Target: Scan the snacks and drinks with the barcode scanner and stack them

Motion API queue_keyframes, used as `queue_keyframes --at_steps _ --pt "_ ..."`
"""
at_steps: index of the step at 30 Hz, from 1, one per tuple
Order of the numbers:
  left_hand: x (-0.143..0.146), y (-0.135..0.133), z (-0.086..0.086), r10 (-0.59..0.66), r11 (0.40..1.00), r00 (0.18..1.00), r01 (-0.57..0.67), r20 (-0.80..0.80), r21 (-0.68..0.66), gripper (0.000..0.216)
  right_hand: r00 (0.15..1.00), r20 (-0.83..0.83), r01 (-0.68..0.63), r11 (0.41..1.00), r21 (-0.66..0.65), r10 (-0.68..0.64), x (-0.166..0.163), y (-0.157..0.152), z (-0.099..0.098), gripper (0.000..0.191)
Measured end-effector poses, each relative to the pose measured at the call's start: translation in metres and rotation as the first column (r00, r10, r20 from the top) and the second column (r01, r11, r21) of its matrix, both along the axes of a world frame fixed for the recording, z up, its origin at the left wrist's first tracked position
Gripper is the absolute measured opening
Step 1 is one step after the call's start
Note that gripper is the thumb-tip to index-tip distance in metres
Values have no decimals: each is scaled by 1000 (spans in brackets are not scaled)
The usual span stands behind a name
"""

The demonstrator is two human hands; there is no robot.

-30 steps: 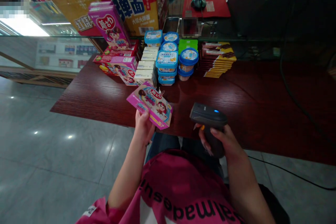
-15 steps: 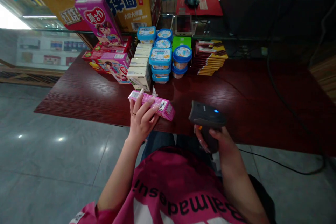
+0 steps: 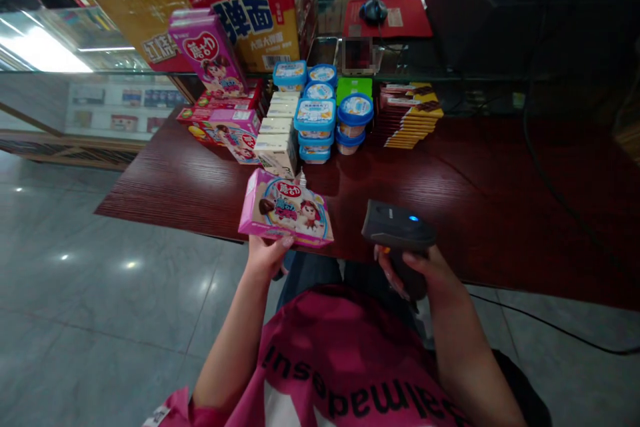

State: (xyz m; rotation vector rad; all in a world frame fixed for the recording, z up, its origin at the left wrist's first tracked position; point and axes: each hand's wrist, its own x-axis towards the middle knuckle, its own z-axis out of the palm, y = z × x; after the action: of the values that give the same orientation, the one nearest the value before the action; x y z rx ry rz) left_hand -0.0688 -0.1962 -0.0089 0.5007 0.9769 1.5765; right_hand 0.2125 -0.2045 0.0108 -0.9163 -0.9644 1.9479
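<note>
A pink snack box is gripped along its near edge by my left hand, its broad printed face turned up toward me. The thumb lies over the edge and the other fingers are hidden beneath. My right hand is wrapped round the handle of a black barcode scanner, which shows a blue light on top and points left, toward the box. A gap separates scanner and box. Just beyond the box stands a row of cream-coloured cartons.
On the dark wooden counter are blue-lidded tubs, a green box, stacked yellow-brown packets and pink boxes. A large carton stands behind. A mouse rests on a red pad, and a cable hangs at right.
My left hand has turned the pink box from its narrow side to its broad face, its grip shifting from above to the near edge. The scanner stays in my right hand.
</note>
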Motion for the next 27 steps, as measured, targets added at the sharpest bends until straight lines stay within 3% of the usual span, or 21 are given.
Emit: queue_keyframes --at_steps 3,6,11,18,22,27 --pt "2 -5 10 -4 999 999 2 53 42 71 1000 -16 2 1000 -6 -2 -1 0 -1 46" --pt "8 -4 15 16 1000 991 -16 130 -2 49 1000 -18 -1 1000 -21 1 0 1 -3 46" --pt "20 5 17 -18 999 981 26 191 -40 71 1000 -12 -20 1000 -2 20 0 3 -3 45" --pt "23 23 14 121 989 971 -100 205 -113 46 998 -9 -62 998 16 62 1 3 -5 44" --pt "20 29 4 72 993 982 -55 174 -103 55 998 -13 -60 998 4 60 2 3 -6 46" --pt "18 32 2 54 994 984 -36 168 -107 51 998 2 -70 997 6 70 2 3 -5 44"
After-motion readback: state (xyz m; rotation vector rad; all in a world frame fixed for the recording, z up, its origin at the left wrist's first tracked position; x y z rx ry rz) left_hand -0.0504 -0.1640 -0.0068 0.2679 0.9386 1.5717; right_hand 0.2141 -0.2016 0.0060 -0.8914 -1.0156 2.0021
